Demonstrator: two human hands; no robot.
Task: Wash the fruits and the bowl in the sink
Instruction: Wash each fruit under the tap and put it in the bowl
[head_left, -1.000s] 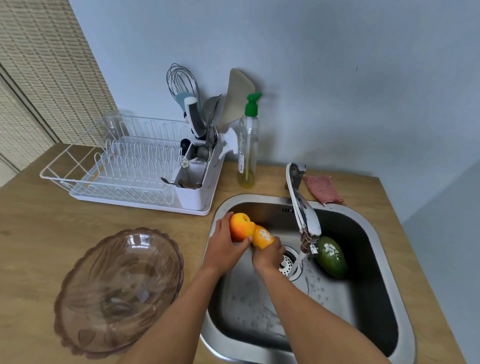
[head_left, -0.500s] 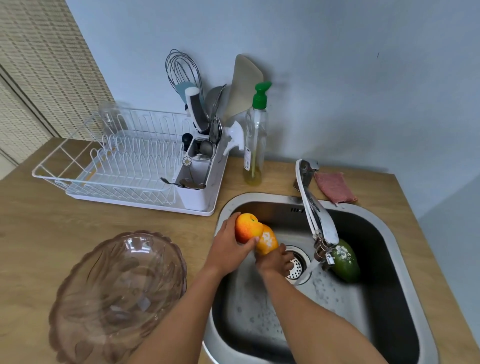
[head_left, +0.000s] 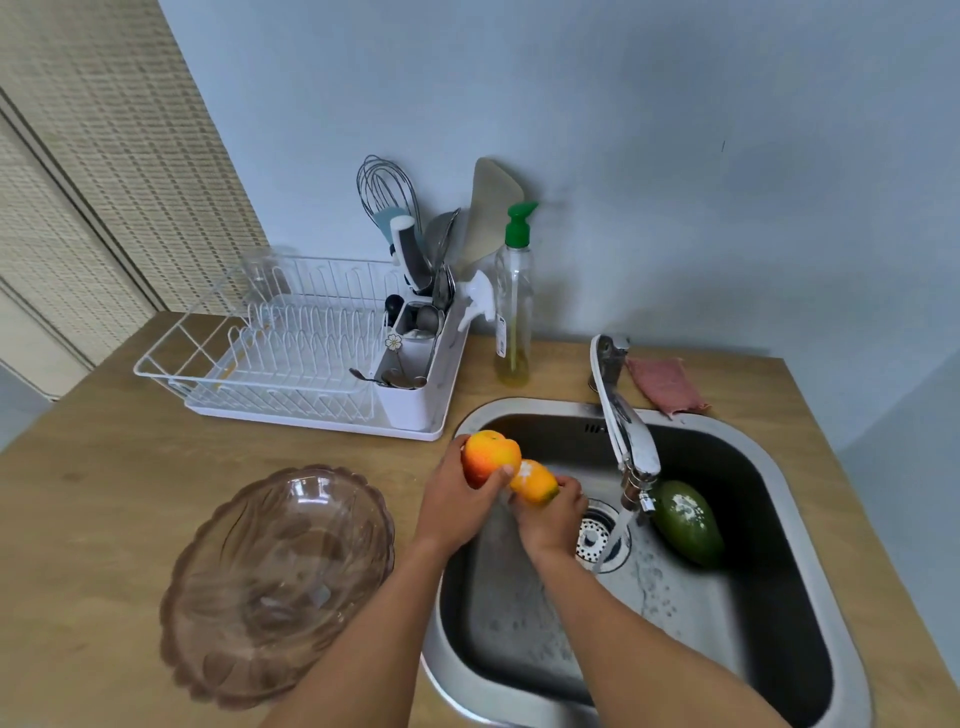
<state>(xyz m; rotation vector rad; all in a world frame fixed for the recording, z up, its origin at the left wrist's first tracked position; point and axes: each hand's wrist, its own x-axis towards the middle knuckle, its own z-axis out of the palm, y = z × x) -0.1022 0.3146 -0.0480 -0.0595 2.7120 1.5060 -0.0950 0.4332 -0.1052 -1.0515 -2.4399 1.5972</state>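
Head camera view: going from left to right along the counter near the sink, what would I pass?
Glass bowl → left hand with peach → right hand with orange fruit → tap → green mango.

A home kitchen: steel sink, dish rack, soap bottle.

light: soft, even | shadows: faint | focus: sharp | edges: wide-angle bowed

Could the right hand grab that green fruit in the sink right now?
Probably not at once: the right hand is closed on a yellow-orange fruit. The green fruit lies uncovered past the tap and its running water, so the way looks open once that hand is freed.
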